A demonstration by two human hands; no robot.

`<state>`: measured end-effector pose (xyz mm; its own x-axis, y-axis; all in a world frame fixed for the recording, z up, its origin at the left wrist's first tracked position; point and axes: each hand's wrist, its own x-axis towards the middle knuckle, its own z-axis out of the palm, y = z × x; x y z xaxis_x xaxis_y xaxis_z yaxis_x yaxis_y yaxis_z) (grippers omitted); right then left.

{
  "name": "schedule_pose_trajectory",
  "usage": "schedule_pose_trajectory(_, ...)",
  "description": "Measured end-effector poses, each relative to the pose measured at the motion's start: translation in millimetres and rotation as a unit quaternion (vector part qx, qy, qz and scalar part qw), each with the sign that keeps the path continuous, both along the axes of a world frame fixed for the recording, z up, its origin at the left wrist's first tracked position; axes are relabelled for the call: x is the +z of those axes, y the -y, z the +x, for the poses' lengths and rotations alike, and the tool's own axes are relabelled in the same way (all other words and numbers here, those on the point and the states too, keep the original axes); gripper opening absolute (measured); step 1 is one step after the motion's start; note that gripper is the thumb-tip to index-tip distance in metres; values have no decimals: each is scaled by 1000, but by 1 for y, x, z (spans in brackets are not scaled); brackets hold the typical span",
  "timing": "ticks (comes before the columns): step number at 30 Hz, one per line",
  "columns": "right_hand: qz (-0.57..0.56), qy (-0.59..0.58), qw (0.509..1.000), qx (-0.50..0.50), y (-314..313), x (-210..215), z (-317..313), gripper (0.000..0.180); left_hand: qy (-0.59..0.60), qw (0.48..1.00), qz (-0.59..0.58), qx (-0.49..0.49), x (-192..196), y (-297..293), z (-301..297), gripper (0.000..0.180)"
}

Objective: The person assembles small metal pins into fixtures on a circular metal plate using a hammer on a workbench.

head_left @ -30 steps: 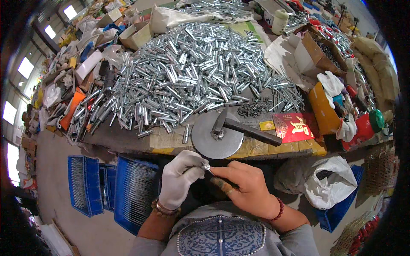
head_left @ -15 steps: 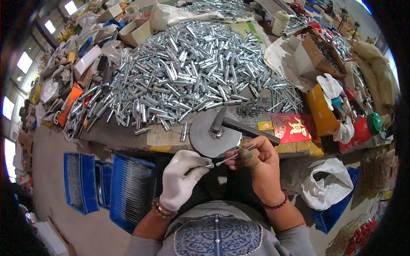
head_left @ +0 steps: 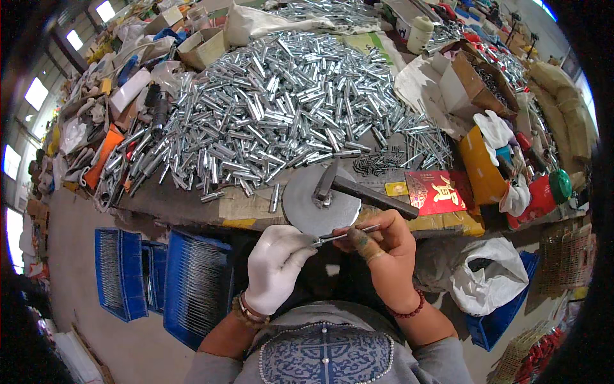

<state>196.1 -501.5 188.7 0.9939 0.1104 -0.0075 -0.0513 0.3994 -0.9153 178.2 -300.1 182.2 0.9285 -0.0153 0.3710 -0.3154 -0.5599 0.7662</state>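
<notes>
Pinching a thin silvery metal rod (head_left: 339,235) between both hands, I keep it level just above my lap, right at the near edge of the tabletop (head_left: 192,206). My left hand (head_left: 276,265), in a white fabric glove, is closed around the rod's near end, fingertips bunched so it cannot roll. My bare right hand (head_left: 382,249) is curled over the other end, thumb and forefinger clamped on it; whether a small part sits under those fingers I cannot tell, since they cover it. Holding it with both hands steadies something this slim.

Directly beyond my hands lies a round grey metal disc (head_left: 320,201) with a dark-handled hammer (head_left: 358,191) resting across it, the handle pointing out past my right hand, so both stay within easy reach. Farther out, a big heap of shiny short metal tubes (head_left: 281,109) covers most of the tabletop, with a few strays rolled toward the disc. Just beyond my right hand sits a flat red packet (head_left: 436,191), and a small cluster of dark pins (head_left: 377,163) lies past the hammer. Down to the left of my left hand, blue plastic crates (head_left: 160,275) stand on the floor, filled with long thin rods, low enough to drop finished pieces into, I would judge.
</notes>
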Motion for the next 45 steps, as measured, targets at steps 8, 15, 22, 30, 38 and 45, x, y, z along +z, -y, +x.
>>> schedule_pose_trajectory(8,-136,86,987,-7,-1,-12,9,17,88,993,83,-18,-1,-10,13,21)
schedule_pose_trajectory(15,60,-73,994,45,-5,-8,22,14,98,994,38,-11,-3,-13,20,24)
schedule_pose_trajectory(22,-499,276,822,1,17,2,53,18,64,995,78,-16,-16,-19,36,17)
schedule_pose_trajectory(30,-623,369,688,-43,29,18,58,43,15,993,104,-53,3,-28,44,10)
schedule_pose_trajectory(38,-642,299,705,-35,47,12,45,66,-105,987,122,-30,12,-30,44,13)
schedule_pose_trajectory(45,-575,319,753,-35,38,28,17,67,-47,992,108,-52,10,-36,41,13)
